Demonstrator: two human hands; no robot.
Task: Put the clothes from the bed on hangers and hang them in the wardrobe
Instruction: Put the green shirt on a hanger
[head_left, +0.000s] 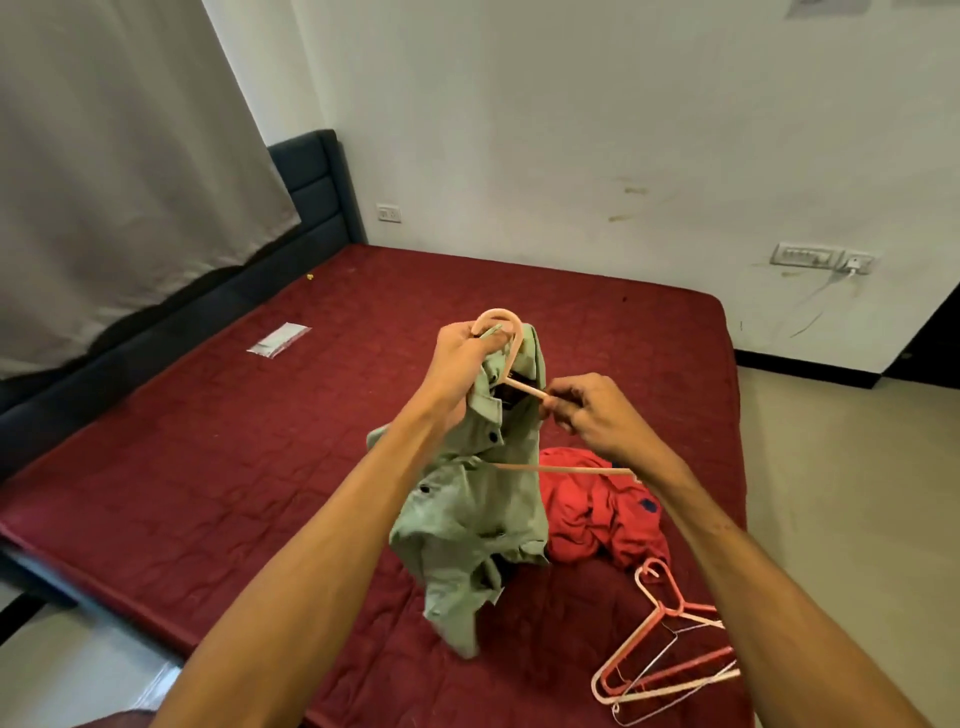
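Observation:
A pale green button shirt hangs in the air above the bed, its lower part reaching the mattress. My left hand grips the shirt's collar together with the hook of a peach plastic hanger. My right hand pinches the hanger's right arm just outside the collar. The hanger's bottom bar crosses in front of the shirt. A crumpled red garment lies on the mattress behind my right forearm.
Several spare hangers, pink plastic and thin wire, lie piled at the bed's near right corner. A small clear packet lies at the far left of the mattress. A grey curtain hangs left, a dark headboard behind. Tiled floor lies right.

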